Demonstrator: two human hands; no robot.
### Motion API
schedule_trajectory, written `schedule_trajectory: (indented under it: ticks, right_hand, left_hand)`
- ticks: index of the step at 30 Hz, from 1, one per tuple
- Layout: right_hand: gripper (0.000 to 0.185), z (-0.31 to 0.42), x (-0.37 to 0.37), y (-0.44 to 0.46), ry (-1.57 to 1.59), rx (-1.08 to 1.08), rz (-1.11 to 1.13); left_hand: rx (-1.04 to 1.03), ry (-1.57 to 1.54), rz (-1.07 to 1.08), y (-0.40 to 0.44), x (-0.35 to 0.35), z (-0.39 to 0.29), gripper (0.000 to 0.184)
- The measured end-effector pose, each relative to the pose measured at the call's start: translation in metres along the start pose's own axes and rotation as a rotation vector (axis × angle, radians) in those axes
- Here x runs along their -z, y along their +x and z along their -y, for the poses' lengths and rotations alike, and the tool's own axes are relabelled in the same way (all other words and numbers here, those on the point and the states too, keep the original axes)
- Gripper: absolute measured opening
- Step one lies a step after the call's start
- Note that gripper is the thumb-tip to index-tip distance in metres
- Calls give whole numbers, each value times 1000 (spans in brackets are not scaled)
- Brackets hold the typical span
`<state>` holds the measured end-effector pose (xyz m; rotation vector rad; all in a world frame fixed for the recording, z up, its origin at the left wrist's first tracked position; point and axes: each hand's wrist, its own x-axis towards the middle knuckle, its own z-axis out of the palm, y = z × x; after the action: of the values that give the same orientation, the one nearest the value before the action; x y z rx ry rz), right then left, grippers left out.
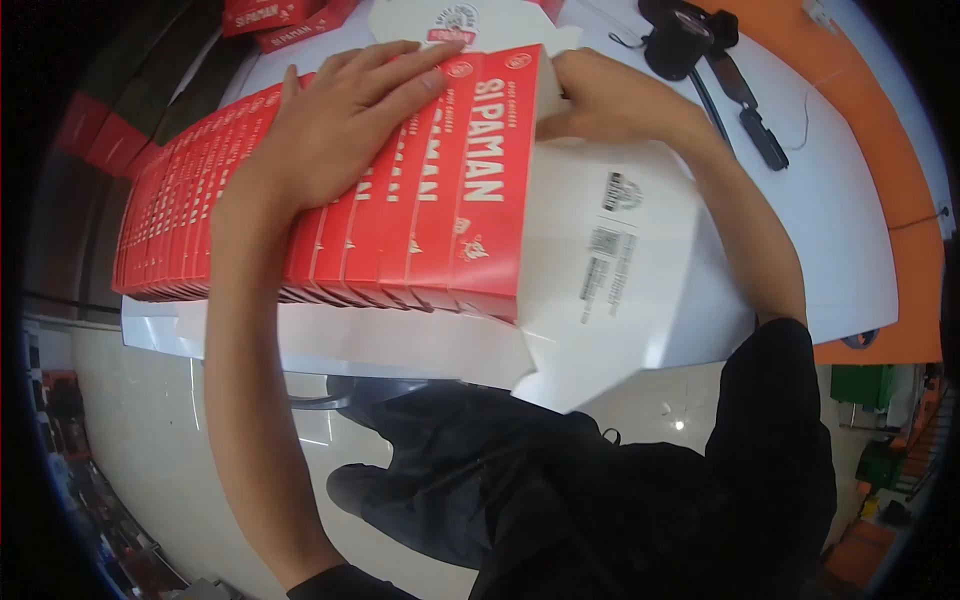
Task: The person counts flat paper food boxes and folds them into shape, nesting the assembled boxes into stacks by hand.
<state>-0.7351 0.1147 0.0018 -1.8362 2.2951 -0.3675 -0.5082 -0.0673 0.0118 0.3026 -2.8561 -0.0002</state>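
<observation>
My left hand (345,115) lies flat with its fingers stretched over the top of a long row of red SIPAMAN cartons (395,235), packed tightly face to face. At the row's right end is a red carton (490,170) whose white inner side and flap (610,260) spread out to the right, with small dark print on the flap. My right hand (600,95) is bent in at this carton's white open end. The carton's edge hides its fingertips, so its grip does not show. Another white flap (410,18) with a round logo stands out behind the row.
More red cartons (270,18) lie at the back left of the white table (820,230). A black camera-like device (675,45) with a strap sits at the back right. Stacked dark and red boxes (95,130) stand at left. An orange surface (890,130) borders the right.
</observation>
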Motion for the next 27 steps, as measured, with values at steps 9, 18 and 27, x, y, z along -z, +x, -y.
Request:
schedule_trajectory:
  ticks: [9, 18, 27]
  right_hand:
    - [38, -98, 114, -39, 171, 148, -675]
    - [62, -155, 209, 76, 5, -266, -812]
    - [34, 29, -11, -61, 811, 38, -96]
  left_hand:
    - [53, -255, -229, -5, 3, -7, 52]
    - [139, 13, -765, -79, 68, 42, 37]
    - [914, -683, -1007, -259, 53, 248, 78]
